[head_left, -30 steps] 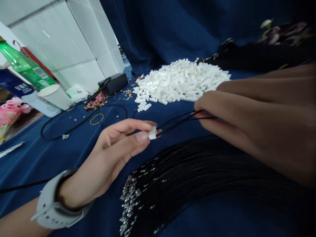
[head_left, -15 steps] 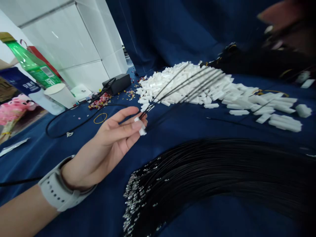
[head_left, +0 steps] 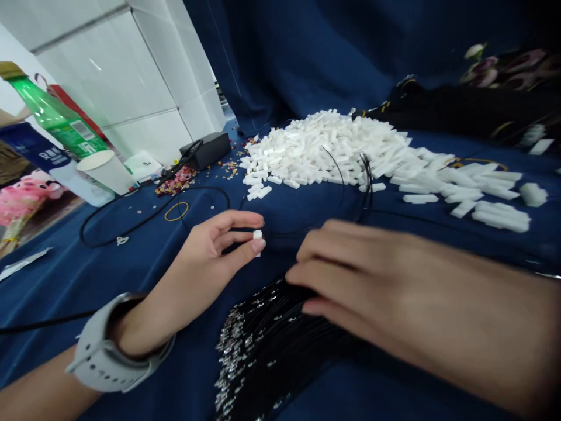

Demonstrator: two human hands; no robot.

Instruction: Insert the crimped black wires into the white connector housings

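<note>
Over the cloth (head_left: 140, 266), the left hand (head_left: 205, 257) pinches a connector (head_left: 258, 234), while the right hand (head_left: 372, 275), its grip impossible to tell, is near the wires (head_left: 289, 345).

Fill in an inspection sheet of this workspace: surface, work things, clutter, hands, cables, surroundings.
Surface: blue cloth, creased at left.
Work things: one white block in hand; heap of white blocks beyond; bundle of black wires with silvery tips.
Clutter: green bottle, paper cup, black box, scattered coloured bits.
Hands: left hand pinches the white block; right hand is over the wires, blurred, grip unclear.
Cables: black cable on the cloth at left.
Surroundings: pale tiled wall, blue curtain behind the heap.
</note>
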